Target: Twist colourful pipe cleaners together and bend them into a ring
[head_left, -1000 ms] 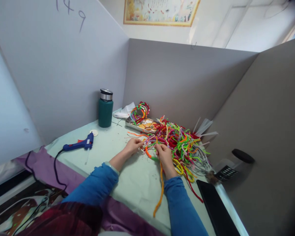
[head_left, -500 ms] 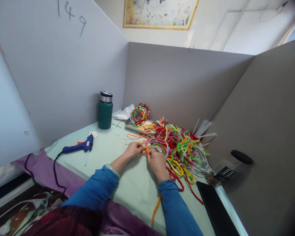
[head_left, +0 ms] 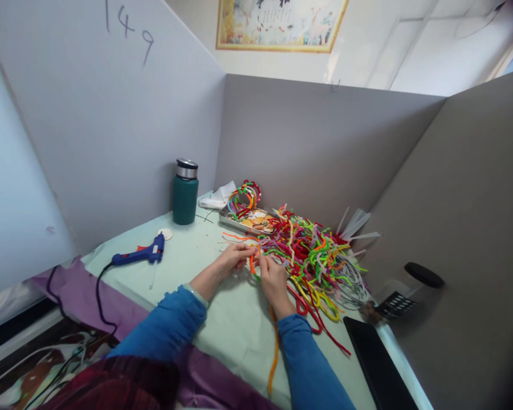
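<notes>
Near the front of the colourful pile, my left hand pinches an orange fuzzy stem between thumb and fingers. Close on its right, my right hand is closed on the same orange piece, with the fingertips of both hands almost touching. A bit of green shows just below the orange part. A longer orange-yellow strand hangs from beneath my right hand toward the table's front edge. The heap of multicoloured fuzzy stems lies just beyond and to the right.
A blue glue gun with a cord lies at the left, near a green bottle. Behind my hands is a metal tray with wooden pieces and coloured rings. A black flat object lies at the right. Grey partitions surround the table.
My left hand has lifted and turned slightly, and the orange piece between my hands shows more of its length. The hanging orange-yellow strand is more visible. The view has shifted slightly.
</notes>
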`<control>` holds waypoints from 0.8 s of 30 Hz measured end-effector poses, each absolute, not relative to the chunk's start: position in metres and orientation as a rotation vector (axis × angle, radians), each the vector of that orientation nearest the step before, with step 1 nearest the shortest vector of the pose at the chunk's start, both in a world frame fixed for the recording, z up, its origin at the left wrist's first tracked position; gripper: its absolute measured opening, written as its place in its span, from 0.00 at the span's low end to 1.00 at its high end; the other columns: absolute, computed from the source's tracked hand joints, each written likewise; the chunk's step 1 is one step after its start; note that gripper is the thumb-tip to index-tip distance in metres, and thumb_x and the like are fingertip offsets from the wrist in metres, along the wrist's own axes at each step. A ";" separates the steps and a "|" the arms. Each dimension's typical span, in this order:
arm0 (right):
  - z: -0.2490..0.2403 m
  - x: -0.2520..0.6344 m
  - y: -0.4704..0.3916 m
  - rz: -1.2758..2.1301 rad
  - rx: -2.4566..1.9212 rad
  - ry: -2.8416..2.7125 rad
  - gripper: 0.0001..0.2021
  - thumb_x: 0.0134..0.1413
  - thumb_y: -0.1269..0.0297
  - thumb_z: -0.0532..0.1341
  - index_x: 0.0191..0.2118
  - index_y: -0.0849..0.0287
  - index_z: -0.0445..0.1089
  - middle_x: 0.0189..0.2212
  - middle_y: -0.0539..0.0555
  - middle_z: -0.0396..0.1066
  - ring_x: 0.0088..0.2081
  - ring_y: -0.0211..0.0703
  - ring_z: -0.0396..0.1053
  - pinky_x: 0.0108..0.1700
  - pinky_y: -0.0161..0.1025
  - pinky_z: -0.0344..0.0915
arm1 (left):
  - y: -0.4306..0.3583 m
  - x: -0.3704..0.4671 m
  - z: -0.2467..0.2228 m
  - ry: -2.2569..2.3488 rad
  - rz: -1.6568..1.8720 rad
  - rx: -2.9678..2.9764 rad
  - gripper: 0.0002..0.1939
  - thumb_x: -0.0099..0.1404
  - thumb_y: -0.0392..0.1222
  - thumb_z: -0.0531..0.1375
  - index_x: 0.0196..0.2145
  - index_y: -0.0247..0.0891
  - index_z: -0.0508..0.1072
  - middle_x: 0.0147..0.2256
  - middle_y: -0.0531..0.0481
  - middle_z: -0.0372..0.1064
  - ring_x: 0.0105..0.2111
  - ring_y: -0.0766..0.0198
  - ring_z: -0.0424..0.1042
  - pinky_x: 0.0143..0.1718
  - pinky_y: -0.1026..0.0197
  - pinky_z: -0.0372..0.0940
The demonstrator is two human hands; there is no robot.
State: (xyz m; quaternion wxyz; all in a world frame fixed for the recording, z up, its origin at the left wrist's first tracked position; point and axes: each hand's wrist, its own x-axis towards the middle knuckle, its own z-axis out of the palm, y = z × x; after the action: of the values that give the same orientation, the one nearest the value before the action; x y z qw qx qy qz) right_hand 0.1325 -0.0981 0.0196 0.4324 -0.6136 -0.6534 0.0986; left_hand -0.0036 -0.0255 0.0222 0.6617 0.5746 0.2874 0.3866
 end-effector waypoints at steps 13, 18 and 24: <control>0.007 0.133 -0.095 0.233 -1.510 -1.549 0.19 0.60 0.55 0.48 0.28 0.56 0.69 0.22 0.54 0.69 0.26 0.42 0.65 0.30 0.35 0.53 | 0.081 0.007 0.080 1.268 1.082 2.176 0.11 0.57 0.42 0.58 0.33 0.34 0.77 0.33 0.44 0.74 0.32 0.61 0.68 0.32 0.65 0.58; 0.001 0.130 -0.094 0.254 -1.521 -1.586 0.17 0.61 0.57 0.48 0.25 0.56 0.66 0.19 0.51 0.66 0.22 0.39 0.62 0.27 0.34 0.53 | 0.159 0.031 0.084 1.421 0.922 2.352 0.16 0.59 0.45 0.56 0.38 0.31 0.75 0.39 0.38 0.73 0.39 0.57 0.70 0.39 0.63 0.60; -0.010 0.127 -0.089 0.207 -1.451 -1.649 0.16 0.61 0.60 0.48 0.25 0.58 0.64 0.17 0.49 0.64 0.20 0.35 0.64 0.24 0.31 0.52 | 0.226 0.054 0.068 1.707 0.635 2.414 0.21 0.53 0.45 0.61 0.44 0.32 0.71 0.46 0.36 0.69 0.47 0.54 0.67 0.45 0.63 0.60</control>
State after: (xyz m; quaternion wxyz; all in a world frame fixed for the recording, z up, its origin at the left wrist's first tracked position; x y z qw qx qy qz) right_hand 0.1267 -0.0887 -0.0097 0.4506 -0.5871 -0.6672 0.0839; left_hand 0.0542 0.2263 0.0680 0.0586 0.7969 0.5636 0.2096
